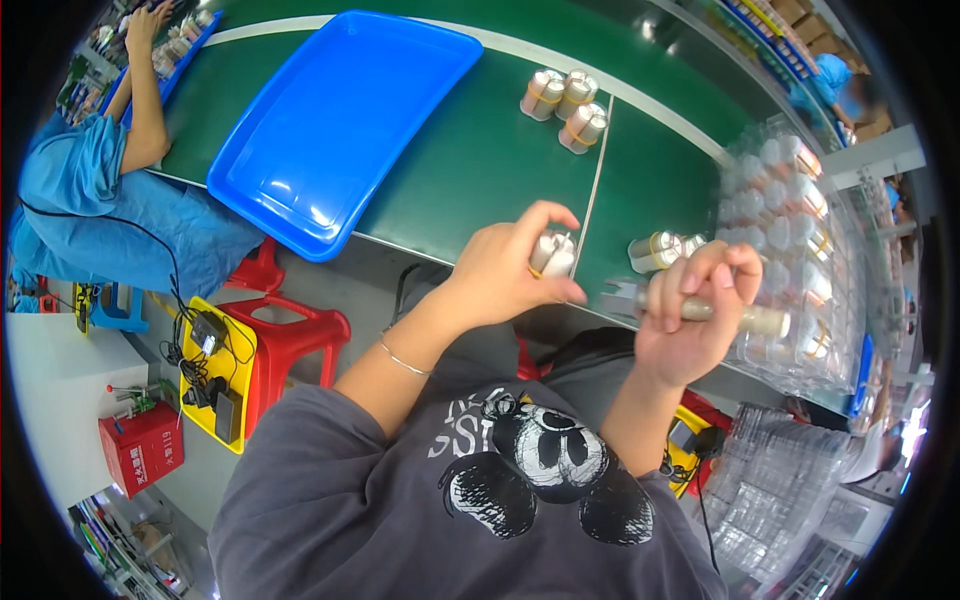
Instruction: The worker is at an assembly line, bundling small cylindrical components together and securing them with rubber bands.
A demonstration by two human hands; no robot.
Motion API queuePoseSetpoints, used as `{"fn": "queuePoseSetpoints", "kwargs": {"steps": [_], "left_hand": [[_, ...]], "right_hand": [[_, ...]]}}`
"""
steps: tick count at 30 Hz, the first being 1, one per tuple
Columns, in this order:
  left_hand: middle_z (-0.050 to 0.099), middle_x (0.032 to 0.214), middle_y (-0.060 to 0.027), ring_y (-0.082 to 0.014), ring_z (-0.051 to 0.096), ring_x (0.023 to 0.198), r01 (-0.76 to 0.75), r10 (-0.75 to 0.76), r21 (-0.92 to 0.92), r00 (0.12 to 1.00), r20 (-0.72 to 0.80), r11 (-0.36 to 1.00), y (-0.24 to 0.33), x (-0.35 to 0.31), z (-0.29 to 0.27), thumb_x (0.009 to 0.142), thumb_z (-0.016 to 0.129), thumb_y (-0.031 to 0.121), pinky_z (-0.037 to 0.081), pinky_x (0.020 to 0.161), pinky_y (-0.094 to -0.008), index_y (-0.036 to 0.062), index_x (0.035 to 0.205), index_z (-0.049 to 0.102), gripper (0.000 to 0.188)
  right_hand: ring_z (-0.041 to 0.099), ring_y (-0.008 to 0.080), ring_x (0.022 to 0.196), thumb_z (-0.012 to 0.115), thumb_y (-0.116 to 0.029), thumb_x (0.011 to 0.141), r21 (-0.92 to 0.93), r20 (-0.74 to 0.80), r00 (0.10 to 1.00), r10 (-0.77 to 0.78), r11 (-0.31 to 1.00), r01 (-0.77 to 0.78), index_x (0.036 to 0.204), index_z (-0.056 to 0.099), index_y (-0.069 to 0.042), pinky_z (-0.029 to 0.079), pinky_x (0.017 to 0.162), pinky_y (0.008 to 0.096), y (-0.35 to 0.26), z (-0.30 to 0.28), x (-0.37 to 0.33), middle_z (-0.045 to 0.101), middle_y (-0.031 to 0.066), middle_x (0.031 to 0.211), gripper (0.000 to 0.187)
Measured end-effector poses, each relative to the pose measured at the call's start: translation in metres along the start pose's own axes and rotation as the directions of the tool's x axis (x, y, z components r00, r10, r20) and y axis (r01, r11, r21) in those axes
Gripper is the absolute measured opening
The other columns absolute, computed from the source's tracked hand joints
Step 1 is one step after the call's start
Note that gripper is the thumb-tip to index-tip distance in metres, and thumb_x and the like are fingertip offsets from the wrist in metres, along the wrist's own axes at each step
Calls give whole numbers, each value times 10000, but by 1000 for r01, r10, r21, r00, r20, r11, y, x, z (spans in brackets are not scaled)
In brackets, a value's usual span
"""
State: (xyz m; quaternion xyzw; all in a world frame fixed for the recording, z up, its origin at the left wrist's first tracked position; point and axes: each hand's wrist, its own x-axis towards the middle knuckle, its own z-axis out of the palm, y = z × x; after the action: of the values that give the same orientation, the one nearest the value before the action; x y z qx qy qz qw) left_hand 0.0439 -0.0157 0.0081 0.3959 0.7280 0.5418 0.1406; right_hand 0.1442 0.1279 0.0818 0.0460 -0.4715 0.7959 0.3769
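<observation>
My left hand (505,262) is closed round a bundle of short white-topped cylinders (555,254) with a yellowish rubber band on it, just over the near edge of the table. In my right hand (692,315) is a scraper-like tool (764,321) with a pale, round handle, its grey flat end poking out toward the left. My fingers cover the middle of the tool. Just beyond that hand, another banded bundle (655,251) stands on the green tabletop (470,160). Several more banded cylinders (578,94) stand farther back.
A blue tray (330,120) lies on the left of the table. Stacked clear plastic trays (790,240) holding bundles rise at the right. A co-worker in blue (100,200) sits at the left, near a red stool (300,335) and a yellow tray of cables (222,370).
</observation>
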Motion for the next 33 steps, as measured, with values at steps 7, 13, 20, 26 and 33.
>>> {"fn": "queuePoseSetpoints", "kwargs": {"steps": [7,13,20,26,33], "left_hand": [[580,724,-57,-128,578,613,222,-113,-511,965,235,830,4,6,-18,585,2,952,443,539,-242,25,1347,328,1243],[638,869,-105,-134,596,643,207,-110,-452,967,232,868,3,7,-14,622,-15,929,462,574,-251,41,1383,314,1215],[599,1136,-123,-156,616,818,121,-170,-450,983,-71,885,1,16,-8,971,304,549,470,650,-276,31,1373,291,655],[500,1273,-128,-261,504,1149,-146,216,220,914,-344,965,-4,56,-16,880,641,221,450,907,-387,47,1246,475,438],[480,1321,-101,-322,393,1272,-224,479,754,867,-135,618,-20,123,-10,802,698,251,268,1076,-488,85,1201,539,461]], "right_hand": [[452,15,537,667,-187,895,-583,-124,824,554,631,-512,1086,604,-14,348,471,191,4,-1,3,552,-40,691,265],[577,46,735,712,-182,859,-684,-70,709,702,484,-546,1023,612,7,456,605,203,25,13,7,647,23,806,269],[528,51,672,708,-10,813,-768,-80,839,538,504,-396,1096,640,-1,399,547,188,-22,-23,-13,638,26,1073,292],[613,200,974,590,128,753,-933,165,957,239,352,73,1073,650,-15,486,792,295,-25,-39,-8,608,124,1158,355],[565,365,1122,551,87,777,-992,127,952,280,39,121,1189,612,-80,459,939,377,1,-18,1,534,175,1288,449]]}}
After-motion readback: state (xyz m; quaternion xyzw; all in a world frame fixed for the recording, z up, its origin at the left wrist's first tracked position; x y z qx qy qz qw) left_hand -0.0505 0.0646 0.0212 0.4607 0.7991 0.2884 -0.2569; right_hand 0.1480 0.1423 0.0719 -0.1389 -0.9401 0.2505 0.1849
